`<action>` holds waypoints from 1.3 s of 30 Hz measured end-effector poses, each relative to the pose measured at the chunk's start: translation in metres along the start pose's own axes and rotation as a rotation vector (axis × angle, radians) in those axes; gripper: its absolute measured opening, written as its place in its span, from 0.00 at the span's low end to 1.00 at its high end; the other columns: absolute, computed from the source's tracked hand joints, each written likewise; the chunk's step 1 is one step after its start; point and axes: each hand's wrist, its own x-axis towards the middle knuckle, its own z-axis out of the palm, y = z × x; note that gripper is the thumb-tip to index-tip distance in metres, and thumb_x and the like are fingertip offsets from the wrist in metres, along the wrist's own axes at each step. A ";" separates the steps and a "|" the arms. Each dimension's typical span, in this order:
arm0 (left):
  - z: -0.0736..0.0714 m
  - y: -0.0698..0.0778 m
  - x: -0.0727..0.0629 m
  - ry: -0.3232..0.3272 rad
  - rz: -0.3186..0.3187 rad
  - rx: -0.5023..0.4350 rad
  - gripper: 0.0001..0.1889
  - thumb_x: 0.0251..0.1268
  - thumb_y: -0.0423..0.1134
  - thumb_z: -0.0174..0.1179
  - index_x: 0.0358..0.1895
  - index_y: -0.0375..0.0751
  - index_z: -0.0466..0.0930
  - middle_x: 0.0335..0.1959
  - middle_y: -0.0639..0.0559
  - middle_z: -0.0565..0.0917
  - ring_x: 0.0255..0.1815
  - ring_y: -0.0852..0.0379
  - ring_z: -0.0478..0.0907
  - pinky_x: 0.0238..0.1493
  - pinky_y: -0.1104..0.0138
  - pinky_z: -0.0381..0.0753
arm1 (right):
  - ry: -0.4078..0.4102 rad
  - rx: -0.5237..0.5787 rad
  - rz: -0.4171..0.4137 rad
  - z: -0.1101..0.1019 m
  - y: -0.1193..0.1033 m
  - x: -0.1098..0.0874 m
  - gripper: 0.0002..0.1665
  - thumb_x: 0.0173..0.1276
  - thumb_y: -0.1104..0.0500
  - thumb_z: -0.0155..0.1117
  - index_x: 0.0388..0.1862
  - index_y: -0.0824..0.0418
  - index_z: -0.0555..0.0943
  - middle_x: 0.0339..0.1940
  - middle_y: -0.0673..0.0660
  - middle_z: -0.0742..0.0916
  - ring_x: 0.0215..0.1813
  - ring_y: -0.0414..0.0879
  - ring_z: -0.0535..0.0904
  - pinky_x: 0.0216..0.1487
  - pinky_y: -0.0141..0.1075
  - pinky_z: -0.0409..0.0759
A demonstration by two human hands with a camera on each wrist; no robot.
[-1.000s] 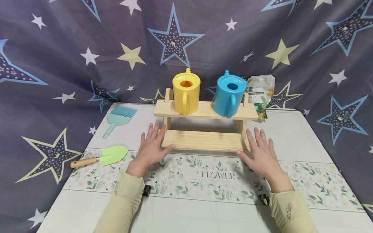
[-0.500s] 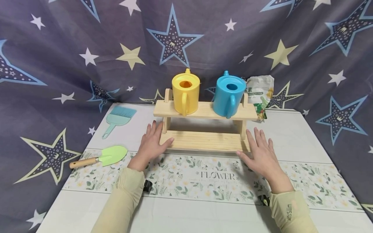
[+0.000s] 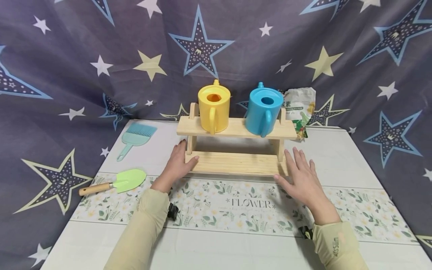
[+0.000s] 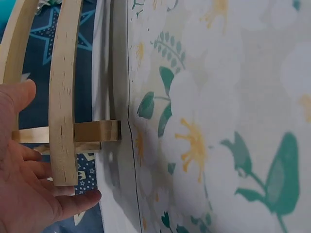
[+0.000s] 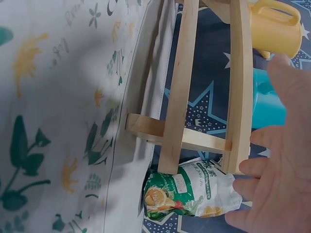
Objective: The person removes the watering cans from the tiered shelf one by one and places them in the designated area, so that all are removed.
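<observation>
A two-tier wooden shelf (image 3: 233, 164) stands on the cloth-covered table. Its top board bears a yellow watering can (image 3: 221, 114) on the left and a blue watering can (image 3: 260, 116) on the right, spouts turned away. My left hand (image 3: 176, 167) is at the shelf's left end, thumb by the front of the lower board. In the left wrist view its fingers (image 4: 73, 204) reach past the wooden end; contact is hard to tell. Beside the right end, my right hand (image 3: 303, 183) has its fingers extended and spread, holding nothing.
A teal brush (image 3: 136, 138) and a green trowel (image 3: 129, 180) with a wooden handle lie to the left. Behind the shelf's right end is a printed bag (image 3: 301, 107). A star-patterned curtain (image 3: 243, 60) hangs behind the table (image 3: 233, 247).
My left hand has turned and closed in on the shelf's left end, its fingers drawing together. My right hand, the shelf and both watering cans stay in place.
</observation>
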 end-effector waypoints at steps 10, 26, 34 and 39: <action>0.006 -0.005 0.006 -0.006 -0.002 -0.023 0.41 0.72 0.46 0.55 0.78 0.34 0.42 0.74 0.33 0.57 0.74 0.38 0.55 0.73 0.49 0.55 | 0.024 0.049 -0.031 -0.004 -0.002 0.000 0.51 0.70 0.36 0.55 0.80 0.61 0.48 0.78 0.70 0.52 0.78 0.65 0.40 0.71 0.67 0.39; 0.012 -0.011 0.015 0.000 -0.112 -0.046 0.35 0.76 0.45 0.51 0.79 0.47 0.44 0.74 0.40 0.62 0.72 0.41 0.62 0.71 0.49 0.61 | 0.030 0.197 -0.074 -0.018 -0.014 0.010 0.47 0.73 0.47 0.58 0.81 0.57 0.47 0.79 0.67 0.52 0.78 0.65 0.44 0.70 0.67 0.49; 0.013 -0.014 0.018 0.013 -0.144 -0.037 0.32 0.77 0.45 0.50 0.78 0.47 0.51 0.71 0.39 0.67 0.69 0.40 0.65 0.68 0.48 0.65 | 0.020 0.273 -0.059 -0.028 -0.017 0.017 0.43 0.76 0.45 0.51 0.81 0.55 0.46 0.80 0.64 0.51 0.77 0.66 0.48 0.68 0.68 0.54; 0.013 -0.014 0.020 0.012 -0.143 -0.046 0.31 0.77 0.46 0.50 0.78 0.48 0.52 0.70 0.39 0.67 0.69 0.40 0.66 0.67 0.48 0.66 | 0.036 0.318 -0.055 -0.032 -0.020 0.022 0.40 0.78 0.48 0.50 0.80 0.58 0.48 0.79 0.64 0.53 0.77 0.64 0.48 0.70 0.65 0.52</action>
